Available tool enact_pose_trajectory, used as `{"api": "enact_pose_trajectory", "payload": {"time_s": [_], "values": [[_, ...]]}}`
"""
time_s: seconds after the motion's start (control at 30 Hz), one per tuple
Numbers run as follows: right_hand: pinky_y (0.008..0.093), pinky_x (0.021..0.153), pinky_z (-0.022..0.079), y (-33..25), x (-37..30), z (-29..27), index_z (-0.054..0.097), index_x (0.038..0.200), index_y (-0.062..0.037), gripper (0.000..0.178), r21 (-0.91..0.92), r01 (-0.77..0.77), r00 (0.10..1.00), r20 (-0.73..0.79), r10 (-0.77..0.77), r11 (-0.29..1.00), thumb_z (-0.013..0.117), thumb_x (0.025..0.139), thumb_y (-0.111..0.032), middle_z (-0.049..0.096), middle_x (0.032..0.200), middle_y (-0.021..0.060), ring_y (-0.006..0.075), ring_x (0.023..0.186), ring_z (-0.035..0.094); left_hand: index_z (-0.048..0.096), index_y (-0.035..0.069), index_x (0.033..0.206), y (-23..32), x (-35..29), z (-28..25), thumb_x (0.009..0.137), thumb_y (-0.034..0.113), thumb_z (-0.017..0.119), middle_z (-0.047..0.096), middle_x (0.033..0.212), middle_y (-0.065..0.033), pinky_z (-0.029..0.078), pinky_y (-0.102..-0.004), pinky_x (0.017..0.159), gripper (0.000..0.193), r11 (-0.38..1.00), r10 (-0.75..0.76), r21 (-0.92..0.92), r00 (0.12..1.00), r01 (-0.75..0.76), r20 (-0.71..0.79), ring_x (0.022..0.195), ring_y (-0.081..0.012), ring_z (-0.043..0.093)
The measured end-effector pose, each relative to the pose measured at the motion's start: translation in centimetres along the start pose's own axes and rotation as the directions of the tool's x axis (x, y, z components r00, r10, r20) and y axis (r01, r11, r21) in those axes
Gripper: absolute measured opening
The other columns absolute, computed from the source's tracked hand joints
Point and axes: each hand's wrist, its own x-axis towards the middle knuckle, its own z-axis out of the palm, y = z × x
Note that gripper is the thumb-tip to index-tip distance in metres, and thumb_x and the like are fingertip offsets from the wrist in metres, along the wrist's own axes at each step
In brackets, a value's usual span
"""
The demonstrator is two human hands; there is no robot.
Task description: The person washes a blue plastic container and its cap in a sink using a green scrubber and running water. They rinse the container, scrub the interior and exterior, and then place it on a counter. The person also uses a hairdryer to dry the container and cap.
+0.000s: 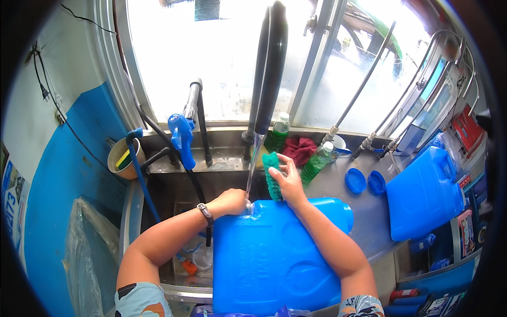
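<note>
Blue plastic jerrycan (259, 264): lies on its broad side right in front of the person, over the right part of the dark steel sink basin (158, 195), its neck toward the right; its top left corner looks wet.
Black pipe tap (266, 79): sends a clear stream of water (253, 169) down to that corner, beside the left hand (231, 202).
Left grip: curled at the wet corner; the fingertips are hidden, so I cannot tell whether it clamps the plastic or merely rests there.
Right grip: the right hand (289, 184) is closed on a green bristly scrubbing pad (271, 177), thumb against fingers, at the jerrycan's upper edge.
Scrubbing well: I would brace the corner firmly, since wet smooth plastic will probably slide; lay the pad flat rather than on edge; press into the moulded hollows, where grime would likely lodge; keep the stream close to the scrubbed patch, so that loosened dirt runs into the basin.
Grey steel desk (369, 222): carries two round blue caps (355, 181) and a clear bottle of green liquid (317, 162); the scrubbing arm should stay clear of the bottle.
</note>
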Motion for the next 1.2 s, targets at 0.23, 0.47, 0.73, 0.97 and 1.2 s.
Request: {"api": "enact_pose_trajectory", "payload": {"time_s": [0.23,0.47,0.73,0.97,1.2], "values": [[0.0305,0.079,0.052,-0.9,0.3,0.2,0.043,0.138,-0.0075,0.065,0.045,-0.005,1.000,-0.023,0.006,0.999,0.074,0.085,-0.028,0.056,0.109,0.0127,0.0167,0.094,0.060,0.052,0.003,0.126,-9.6,10.4,-3.6,0.099,0.032,0.046,0.067,0.104,-0.0267,0.048,-0.0496,0.090,0.040,0.949,-0.173,-0.305,0.675,-0.081,-0.717,0.104,-0.0427,0.062],[0.0338,0.086,0.052,-1.8,-0.2,-0.8,0.047,0.139,-0.0082,0.067,-0.076,0.060,0.997,0.053,-0.056,0.995,0.076,0.080,-0.021,0.061,0.112,0.0144,0.0189,0.099,0.063,0.074,0.007,0.094,-5.5,4.9,-1.7,0.095,0.030,0.052,0.072,0.101,-0.0131,0.051,-0.0388,0.086,0.032,0.861,0.426,0.241,0.894,-0.448,0.140,0.092,-0.0301,0.068],[0.0441,0.093,0.045,-7.0,2.6,2.5,0.061,0.127,-0.0228,0.061,-0.513,0.658,0.700,0.687,-0.196,0.551,0.073,0.067,-0.021,0.063,0.123,0.0044,0.0238,0.113,0.060,0.065,-0.003,0.117,-6.2,-1.8,-0.8,0.090,0.008,0.055,0.068,0.110,-0.0099,0.049,-0.0321,0.093,0.030,0.319,0.217,-0.947,0.971,0.025,0.099,0.100,-0.0172,0.064],[0.0491,0.101,0.037,-4.4,2.2,3.3,0.065,0.125,-0.0317,0.064,-0.611,0.654,0.673,0.740,0.028,0.446,0.075,0.063,-0.017,0.062,0.119,0.0074,0.0293,0.114,0.057,0.061,-0.005,0.117,-7.5,-1.8,1.2,0.092,0.000,0.053,0.066,0.106,-0.0072,0.053,-0.0287,0.087,0.026,0.168,0.252,-0.985,0.964,0.038,0.080,0.093,-0.0146,0.065],[0.0519,0.103,0.030,-3.0,1.8,2.7,0.069,0.121,-0.0329,0.061,-0.593,0.565,0.723,0.691,0.002,0.574,0.075,0.063,-0.015,0.063,0.115,0.0064,0.0256,0.114,0.055,0.066,-0.006,0.114,-5.3,-3.0,0.3,0.088,-0.004,0.058,0.070,0.103,-0.0128,0.056,-0.0269,0.081,0.027,0.270,0.041,-0.963,0.999,0.020,0.032,0.085,-0.0148,0.068]]}}
